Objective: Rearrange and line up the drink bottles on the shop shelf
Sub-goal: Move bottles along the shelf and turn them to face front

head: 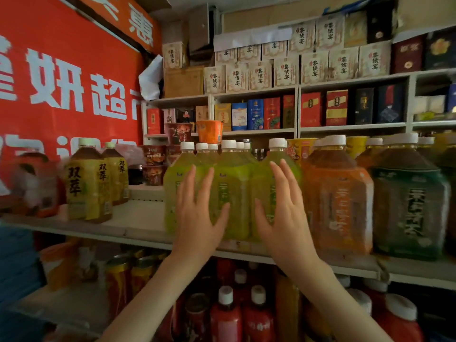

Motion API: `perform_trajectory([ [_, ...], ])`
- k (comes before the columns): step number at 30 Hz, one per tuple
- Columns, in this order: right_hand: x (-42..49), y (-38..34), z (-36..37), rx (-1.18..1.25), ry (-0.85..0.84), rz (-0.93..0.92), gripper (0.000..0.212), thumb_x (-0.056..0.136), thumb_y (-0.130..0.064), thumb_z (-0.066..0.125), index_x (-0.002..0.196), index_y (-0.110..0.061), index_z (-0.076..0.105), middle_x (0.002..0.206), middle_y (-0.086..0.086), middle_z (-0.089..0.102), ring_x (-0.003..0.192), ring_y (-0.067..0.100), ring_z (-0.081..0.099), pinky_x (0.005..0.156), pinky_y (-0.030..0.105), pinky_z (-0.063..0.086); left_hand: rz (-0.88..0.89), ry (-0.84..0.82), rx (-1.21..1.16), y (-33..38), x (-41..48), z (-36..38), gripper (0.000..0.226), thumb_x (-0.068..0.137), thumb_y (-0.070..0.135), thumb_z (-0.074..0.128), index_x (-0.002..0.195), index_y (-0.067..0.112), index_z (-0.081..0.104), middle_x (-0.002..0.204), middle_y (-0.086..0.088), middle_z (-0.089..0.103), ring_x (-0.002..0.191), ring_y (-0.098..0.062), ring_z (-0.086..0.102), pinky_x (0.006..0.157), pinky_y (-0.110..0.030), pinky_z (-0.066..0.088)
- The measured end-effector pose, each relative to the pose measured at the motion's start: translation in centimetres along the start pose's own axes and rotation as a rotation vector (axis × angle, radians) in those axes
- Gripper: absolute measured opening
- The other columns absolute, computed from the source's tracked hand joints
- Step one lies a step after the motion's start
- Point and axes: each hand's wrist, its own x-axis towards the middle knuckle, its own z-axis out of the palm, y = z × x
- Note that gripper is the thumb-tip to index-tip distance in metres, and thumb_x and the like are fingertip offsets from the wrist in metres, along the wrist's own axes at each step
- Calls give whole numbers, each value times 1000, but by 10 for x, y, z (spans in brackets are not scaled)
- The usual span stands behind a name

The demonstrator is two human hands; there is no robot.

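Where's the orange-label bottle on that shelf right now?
In the head view the orange-label bottle stands at the shelf's front edge, right of centre, between the green bottles and the dark green-label bottle, just right of the right hand.

Pale shop shelf (138, 225) at chest height, carrying from left two yellow-labelled tea bottles (88, 183), a bare gap, rows of green drink bottles (234, 193) with white caps, an orange-labelled bottle (340, 206), a dark green-labelled bottle (409, 211).

Left hand (197, 213) and right hand (283, 213), fingers spread, press flat against green bottles (234, 193) on the shelf (138, 225).
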Motion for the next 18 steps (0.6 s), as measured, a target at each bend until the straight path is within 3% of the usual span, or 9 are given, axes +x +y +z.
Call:
perform_trajectory([
  [4, 4, -5, 25, -77, 84, 89, 67, 89, -12, 59, 146, -10, 24, 156, 9, 14, 144, 20, 11, 114, 45, 25, 49, -59, -14, -38, 10, -4, 74, 86, 48, 56, 148, 33, 18, 153, 10, -3, 138, -5, -7, 111, -41, 8],
  [9, 17, -3, 30, -234, 147, 214, 71, 90, -20, 58, 148, -8, 18, 157, 10, 5, 145, 22, -1, 117, 42, 9, 128, -47, -46, -49, 17, 5, 75, 84, 54, 51, 148, 25, 24, 156, -2, 7, 139, -9, -1, 109, -44, 9],
  [14, 26, -4, 23, -312, 59, 210, 69, 93, -24, 53, 148, -11, 14, 157, 5, 11, 144, 13, 0, 116, 30, 2, 195, -75, -106, -33, 20, 17, 74, 83, 47, 55, 147, 20, 28, 157, -4, 8, 142, -15, 2, 112, -47, 7],
  [18, 35, -10, 4, -380, -33, 143, 64, 93, -24, 52, 148, -15, 20, 156, 0, 14, 142, 9, 2, 114, 27, 0, 261, -30, -133, -8, 33, 20, 68, 85, 43, 58, 143, 15, 35, 155, -10, 23, 140, -24, 18, 111, -52, 20],
])
